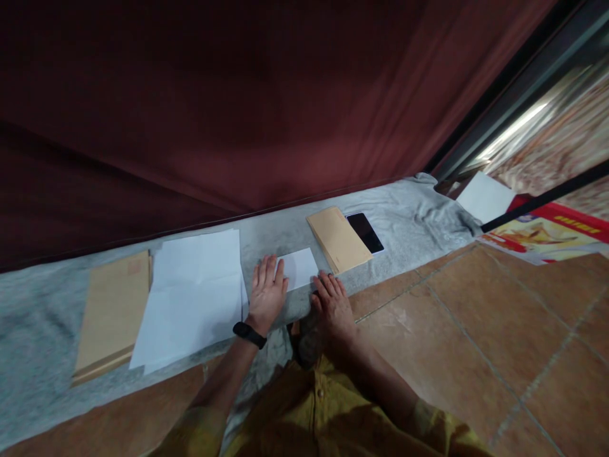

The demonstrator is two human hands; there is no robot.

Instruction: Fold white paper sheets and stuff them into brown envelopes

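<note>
My left hand (266,291) lies flat and open on the grey cloth (42,304), its fingers resting on the left edge of a small folded white paper (299,266). A black band circles that wrist. My right hand (333,303) is also flat and open, palm down, its fingertips at the paper's near right corner. A stack of white sheets (195,292) lies just left of my left hand. A tan envelope (339,238) lies just beyond my right hand.
A stack of brown envelopes (111,314) sits at the far left of the cloth. A black phone (365,231) lies beside the tan envelope. A dark red curtain (238,95) hangs behind. Brown floor tiles (476,343) spread right, with a white sheet (485,197) and a colourful printed sheet (547,235).
</note>
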